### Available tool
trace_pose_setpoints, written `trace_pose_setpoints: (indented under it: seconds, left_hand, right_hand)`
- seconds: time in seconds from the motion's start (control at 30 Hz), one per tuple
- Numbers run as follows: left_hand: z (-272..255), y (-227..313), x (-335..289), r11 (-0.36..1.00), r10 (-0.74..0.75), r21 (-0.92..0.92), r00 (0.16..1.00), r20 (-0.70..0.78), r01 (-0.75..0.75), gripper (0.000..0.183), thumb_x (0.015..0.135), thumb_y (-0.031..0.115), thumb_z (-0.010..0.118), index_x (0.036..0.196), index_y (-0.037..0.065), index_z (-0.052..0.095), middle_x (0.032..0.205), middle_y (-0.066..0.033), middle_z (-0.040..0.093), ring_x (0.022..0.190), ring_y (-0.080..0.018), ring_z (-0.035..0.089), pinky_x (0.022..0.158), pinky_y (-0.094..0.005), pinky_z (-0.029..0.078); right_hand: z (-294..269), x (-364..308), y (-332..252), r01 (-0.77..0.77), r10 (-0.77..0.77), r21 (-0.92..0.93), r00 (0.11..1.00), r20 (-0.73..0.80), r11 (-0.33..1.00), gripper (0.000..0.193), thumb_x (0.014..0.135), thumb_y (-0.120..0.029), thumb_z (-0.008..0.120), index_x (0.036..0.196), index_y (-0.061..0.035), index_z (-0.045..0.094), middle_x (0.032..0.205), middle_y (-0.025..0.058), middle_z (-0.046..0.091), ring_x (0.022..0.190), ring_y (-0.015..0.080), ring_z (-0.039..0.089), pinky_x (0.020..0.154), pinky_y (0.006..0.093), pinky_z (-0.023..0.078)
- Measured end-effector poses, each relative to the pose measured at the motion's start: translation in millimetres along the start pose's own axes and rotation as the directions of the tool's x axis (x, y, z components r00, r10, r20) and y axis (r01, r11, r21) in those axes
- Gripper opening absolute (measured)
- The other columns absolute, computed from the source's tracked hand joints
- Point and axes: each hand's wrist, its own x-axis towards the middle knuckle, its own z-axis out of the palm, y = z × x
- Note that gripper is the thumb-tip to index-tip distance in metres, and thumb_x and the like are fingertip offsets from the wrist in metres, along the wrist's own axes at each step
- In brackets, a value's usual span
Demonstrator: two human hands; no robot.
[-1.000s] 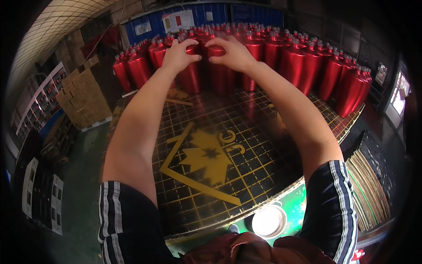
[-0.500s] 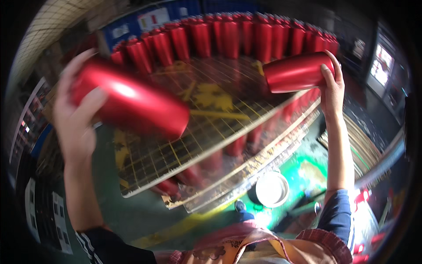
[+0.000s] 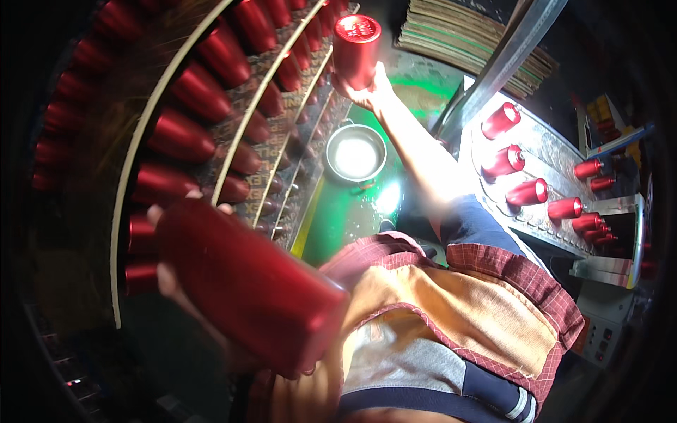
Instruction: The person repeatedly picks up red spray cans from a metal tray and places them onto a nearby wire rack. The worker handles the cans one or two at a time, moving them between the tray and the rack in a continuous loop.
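A large red metal bottle [image 3: 247, 282], blurred and tilted, fills the near left. My left hand [image 3: 171, 285] is wrapped round it; fingers show along its left and upper edges, and the rest is hidden behind it. Farther off, at the top middle, another red metal bottle [image 3: 355, 60] points its embossed round base up toward me. My right hand [image 3: 370, 93] grips that bottle low down, with the arm stretched out. Close by on the left, red bottles [image 3: 180, 134] stand in rows on stacked boards [image 3: 144, 116].
A round metal pan [image 3: 356, 153] sits on the green floor. To the right, a machine bed [image 3: 486, 187] carries several red bottles [image 3: 527, 192] on spindles, with a control box [image 3: 603, 328] below. A slanting metal bar [image 3: 493, 67] crosses before a pile of flat sheets [image 3: 472, 42].
My view has swung right, so the stacked boards now lie left and the spindle machine shows. Both bottles stay held; the right one has turned base up, the left one has come nearer my body.
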Motion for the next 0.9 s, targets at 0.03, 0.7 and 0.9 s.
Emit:
trace_pose_setpoints:
  seconds: [0.03, 0.7, 0.9]
  left_hand:
    - [-4, -23, 19, 0.984, -0.103, -0.146, 0.994, 0.024, 0.105, 0.065, 0.094, 0.043, 0.049, 0.148, 0.013, 0.033, 0.151, -0.0167, 0.034, 0.131, -0.0362, 0.042, 0.098, -0.0497, 0.05]
    - [-140, -355, 261, -0.134, -0.737, -0.862, 0.532, 0.417, 0.49, 0.058, 0.088, 0.029, 0.052, 0.141, 0.005, 0.044, 0.137, -0.0156, 0.052, 0.115, -0.0337, 0.056, 0.074, -0.0487, 0.058]
    - [-211, -409, 217, -0.101, -0.805, -0.845, 0.456, 0.38, 0.525, 0.061, 0.088, 0.033, 0.054, 0.142, 0.006, 0.045, 0.144, -0.0179, 0.047, 0.13, -0.0404, 0.045, 0.089, -0.0606, 0.053]
  right_hand:
    - [-21, 3, -11, 0.052, -0.052, -0.02, 0.999, -0.016, 0.998, 0.043, 0.09, -0.033, 0.059, 0.124, -0.0067, 0.053, 0.117, 0.0194, 0.055, 0.103, 0.0428, 0.057, 0.076, 0.0547, 0.061]
    - [-61, -165, -58, 0.276, -0.292, 0.228, 0.955, 0.043, 0.934, 0.043, 0.098, -0.041, 0.051, 0.113, -0.0036, 0.066, 0.119, 0.0204, 0.066, 0.113, 0.0391, 0.062, 0.098, 0.0503, 0.05]
    - [-88, -382, -51, 0.707, -0.729, -0.197, 0.617, -0.296, 0.679, 0.041, 0.097, -0.037, 0.055, 0.124, -0.0071, 0.06, 0.114, 0.0109, 0.067, 0.107, 0.0266, 0.066, 0.092, 0.0463, 0.056]
